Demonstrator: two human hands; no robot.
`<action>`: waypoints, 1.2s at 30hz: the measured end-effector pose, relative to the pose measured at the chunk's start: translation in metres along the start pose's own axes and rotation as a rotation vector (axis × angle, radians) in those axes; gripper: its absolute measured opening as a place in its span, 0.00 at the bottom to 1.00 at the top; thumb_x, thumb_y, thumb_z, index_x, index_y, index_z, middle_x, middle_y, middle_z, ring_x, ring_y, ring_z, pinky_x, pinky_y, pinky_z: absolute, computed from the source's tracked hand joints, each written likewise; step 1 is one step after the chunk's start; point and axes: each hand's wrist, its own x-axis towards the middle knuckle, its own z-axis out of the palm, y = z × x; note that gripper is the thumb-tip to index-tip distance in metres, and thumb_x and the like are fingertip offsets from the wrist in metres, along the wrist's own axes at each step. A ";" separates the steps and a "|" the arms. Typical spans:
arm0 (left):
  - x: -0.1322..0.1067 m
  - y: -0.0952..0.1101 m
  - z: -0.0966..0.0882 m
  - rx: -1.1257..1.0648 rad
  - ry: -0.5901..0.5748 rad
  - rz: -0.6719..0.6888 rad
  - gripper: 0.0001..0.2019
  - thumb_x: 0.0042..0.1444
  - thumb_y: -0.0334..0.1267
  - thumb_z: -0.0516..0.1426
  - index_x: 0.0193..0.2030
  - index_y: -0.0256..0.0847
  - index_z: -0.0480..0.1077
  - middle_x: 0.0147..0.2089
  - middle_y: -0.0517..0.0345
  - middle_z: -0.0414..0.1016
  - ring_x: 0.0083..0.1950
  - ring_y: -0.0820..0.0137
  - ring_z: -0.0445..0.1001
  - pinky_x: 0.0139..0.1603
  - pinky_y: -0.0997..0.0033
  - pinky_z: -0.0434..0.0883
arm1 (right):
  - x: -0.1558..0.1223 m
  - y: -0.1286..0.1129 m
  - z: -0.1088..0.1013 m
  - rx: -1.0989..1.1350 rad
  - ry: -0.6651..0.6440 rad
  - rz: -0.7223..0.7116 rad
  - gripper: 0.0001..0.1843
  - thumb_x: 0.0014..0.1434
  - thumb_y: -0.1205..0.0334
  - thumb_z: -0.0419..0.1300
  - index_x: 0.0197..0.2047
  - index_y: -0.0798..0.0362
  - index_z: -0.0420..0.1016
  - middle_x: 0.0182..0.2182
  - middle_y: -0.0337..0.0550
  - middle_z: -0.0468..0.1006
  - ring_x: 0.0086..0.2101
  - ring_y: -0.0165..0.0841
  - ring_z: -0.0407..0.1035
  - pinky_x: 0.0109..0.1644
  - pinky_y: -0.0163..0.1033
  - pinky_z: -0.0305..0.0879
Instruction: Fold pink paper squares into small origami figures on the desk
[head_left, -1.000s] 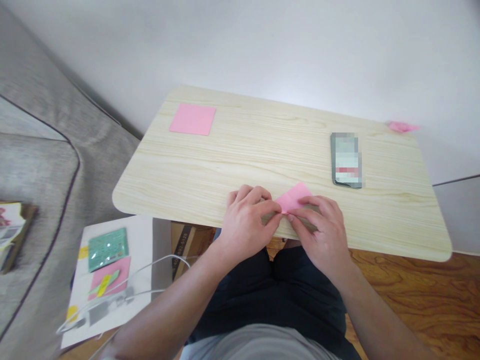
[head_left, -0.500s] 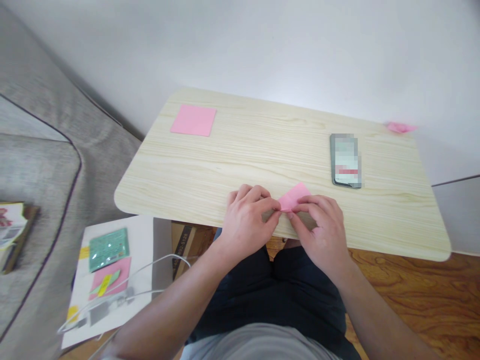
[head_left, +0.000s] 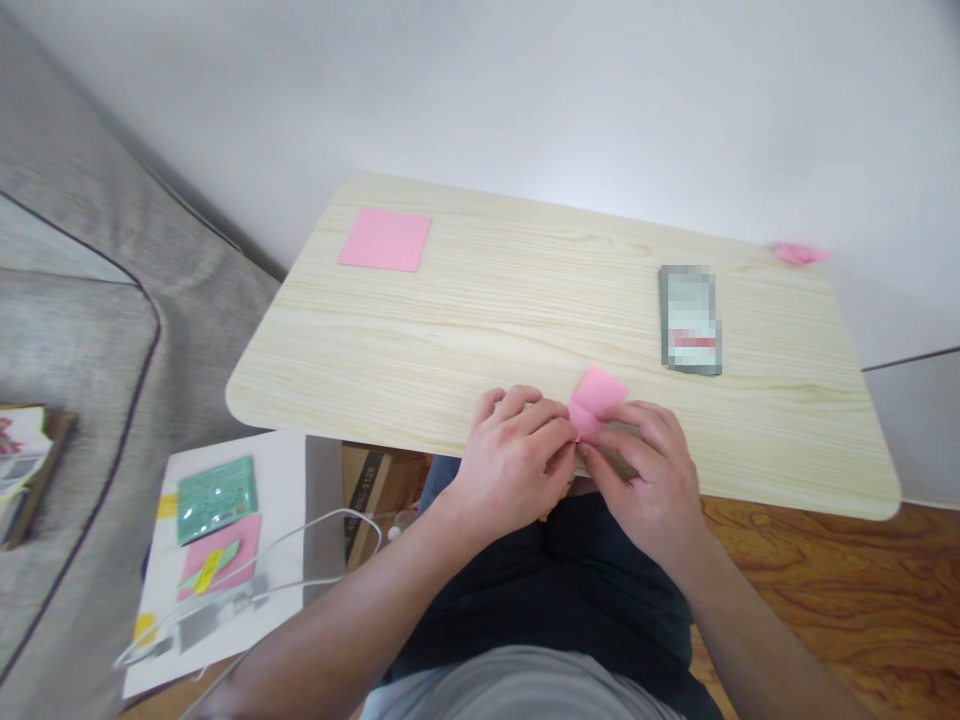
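While a person sat at a pale wood-grain table, both bare hands gripped a small piece of folded pink paper at the tabletop's near edge. The left hand, its fingers curled, pinched the paper's lower left; the right hand held the lower right between thumb and fingertips, and the creased upper part showed between them. A square pink sheet lay toward the far left corner, and a phone, its screen blurred out, rested beyond the right hand. A pink object at the far right corner looked like folded paper, though it was too small to be sure. Below the table's left end, a white stand bore a shiny green packet, its contents hidden, just beside a pink slip topped with green and yellow pieces. A white cable looped across the stand toward a cardboard box with a dark printed band, its inside out of sight.
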 end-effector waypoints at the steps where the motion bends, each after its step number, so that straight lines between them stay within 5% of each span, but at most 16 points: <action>1: 0.000 0.000 0.000 -0.011 0.002 0.000 0.09 0.67 0.36 0.55 0.41 0.47 0.77 0.48 0.59 0.83 0.56 0.61 0.72 0.60 0.53 0.62 | -0.001 0.000 -0.001 0.005 -0.006 0.021 0.06 0.60 0.66 0.69 0.40 0.46 0.82 0.45 0.45 0.82 0.50 0.44 0.74 0.56 0.55 0.71; 7: 0.005 -0.004 -0.005 -0.134 0.055 -0.023 0.11 0.59 0.32 0.60 0.48 0.47 0.76 0.53 0.60 0.82 0.58 0.60 0.71 0.62 0.54 0.63 | -0.002 0.002 -0.009 0.155 -0.069 0.067 0.08 0.63 0.67 0.66 0.44 0.45 0.80 0.40 0.41 0.84 0.47 0.40 0.76 0.57 0.53 0.71; 15: 0.016 -0.006 -0.005 -0.249 0.013 -0.103 0.06 0.62 0.35 0.61 0.45 0.47 0.77 0.46 0.62 0.83 0.55 0.63 0.72 0.59 0.56 0.65 | 0.002 0.004 -0.011 0.198 -0.014 0.345 0.07 0.65 0.57 0.66 0.47 0.43 0.80 0.43 0.41 0.84 0.43 0.40 0.79 0.51 0.48 0.73; 20: 0.019 -0.007 -0.001 -0.248 0.012 -0.121 0.09 0.62 0.35 0.61 0.48 0.47 0.76 0.49 0.63 0.83 0.55 0.63 0.73 0.60 0.56 0.64 | 0.007 0.005 -0.011 0.191 0.002 0.392 0.09 0.64 0.55 0.67 0.48 0.44 0.81 0.41 0.40 0.84 0.41 0.39 0.79 0.50 0.47 0.73; 24: 0.019 -0.008 0.000 -0.212 0.012 -0.124 0.09 0.59 0.30 0.60 0.44 0.48 0.77 0.45 0.64 0.83 0.54 0.63 0.73 0.58 0.56 0.65 | 0.008 0.006 -0.013 0.189 -0.025 0.349 0.13 0.62 0.59 0.68 0.51 0.44 0.79 0.43 0.40 0.84 0.43 0.39 0.78 0.52 0.48 0.73; 29: 0.020 -0.015 -0.002 -0.152 0.030 -0.083 0.10 0.58 0.27 0.60 0.40 0.48 0.78 0.50 0.65 0.83 0.58 0.62 0.72 0.62 0.54 0.63 | 0.007 0.003 -0.014 0.136 -0.141 0.095 0.08 0.62 0.68 0.65 0.43 0.45 0.80 0.42 0.41 0.83 0.46 0.41 0.75 0.54 0.51 0.70; 36: 0.008 -0.026 -0.012 -0.120 0.074 -0.053 0.16 0.63 0.26 0.55 0.43 0.50 0.81 0.55 0.63 0.81 0.60 0.63 0.71 0.65 0.54 0.63 | 0.004 0.000 -0.004 -0.042 -0.158 -0.028 0.06 0.64 0.65 0.66 0.43 0.44 0.83 0.41 0.40 0.83 0.46 0.41 0.72 0.51 0.52 0.65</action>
